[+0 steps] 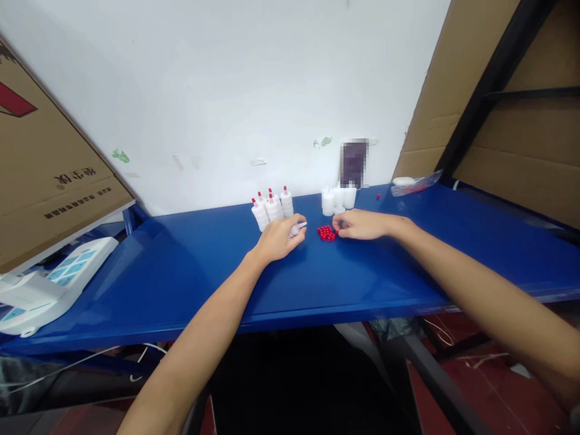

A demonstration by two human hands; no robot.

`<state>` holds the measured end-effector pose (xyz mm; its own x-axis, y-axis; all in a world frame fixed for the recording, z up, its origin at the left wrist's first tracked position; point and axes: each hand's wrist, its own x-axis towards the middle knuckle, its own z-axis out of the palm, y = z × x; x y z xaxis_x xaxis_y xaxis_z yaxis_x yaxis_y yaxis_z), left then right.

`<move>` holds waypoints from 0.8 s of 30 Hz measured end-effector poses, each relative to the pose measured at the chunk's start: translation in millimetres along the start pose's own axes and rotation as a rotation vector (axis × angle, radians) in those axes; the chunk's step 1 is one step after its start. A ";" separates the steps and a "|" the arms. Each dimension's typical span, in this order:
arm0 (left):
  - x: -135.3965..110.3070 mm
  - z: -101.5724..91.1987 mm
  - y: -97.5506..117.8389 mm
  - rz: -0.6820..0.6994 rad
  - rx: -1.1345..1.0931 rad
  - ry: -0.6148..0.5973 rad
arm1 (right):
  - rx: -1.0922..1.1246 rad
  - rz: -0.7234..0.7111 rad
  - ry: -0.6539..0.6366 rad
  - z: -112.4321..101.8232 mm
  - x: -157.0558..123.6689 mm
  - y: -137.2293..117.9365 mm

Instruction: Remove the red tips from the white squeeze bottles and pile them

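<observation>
My left hand [281, 237] is wrapped around a small white squeeze bottle [295, 229], laid over so its bare nozzle points right. Most of that bottle is hidden by the fingers. My right hand [357, 224] is curled at the right edge of a pile of small red caps [326, 233], with a red cap [336, 232] at its fingertips. Just behind my left hand stand several white bottles [273, 208] with red tips. Several white bottles without red tips [333, 201] stand upright behind my right hand.
The blue table [190, 266] meets a white wall [226, 90]. A white device with blue keys [67, 278] sits at the left, below a cardboard box [54, 169]. At the back right lie a clear plastic bag [414, 183] and a lone red cap [378, 196].
</observation>
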<state>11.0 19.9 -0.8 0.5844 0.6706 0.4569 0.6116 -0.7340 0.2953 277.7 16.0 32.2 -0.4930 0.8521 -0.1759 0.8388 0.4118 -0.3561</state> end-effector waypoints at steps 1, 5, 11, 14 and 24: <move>0.0 0.1 0.0 -0.001 0.001 -0.002 | 0.007 -0.008 -0.001 0.1 0.1 0.1; 0.4 0.7 0.0 0.003 0.000 -0.006 | 0.033 -0.035 0.010 0.2 0.3 -1.1; 1.0 1.0 -0.3 0.011 0.008 -0.006 | 0.007 -0.032 0.028 -0.1 -0.5 -2.8; 0.9 0.4 0.3 0.005 0.009 -0.014 | -0.003 -0.049 0.055 -0.5 -0.6 -0.2; -0.6 -0.8 9.6 -0.020 -0.080 -0.025 | 0.316 -0.248 0.422 6.3 -2.1 -27.9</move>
<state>16.1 12.4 2.4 0.5863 0.6869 0.4294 0.5789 -0.7261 0.3710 254.0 0.7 36.7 -0.4765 0.8244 0.3053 0.5685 0.5539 -0.6083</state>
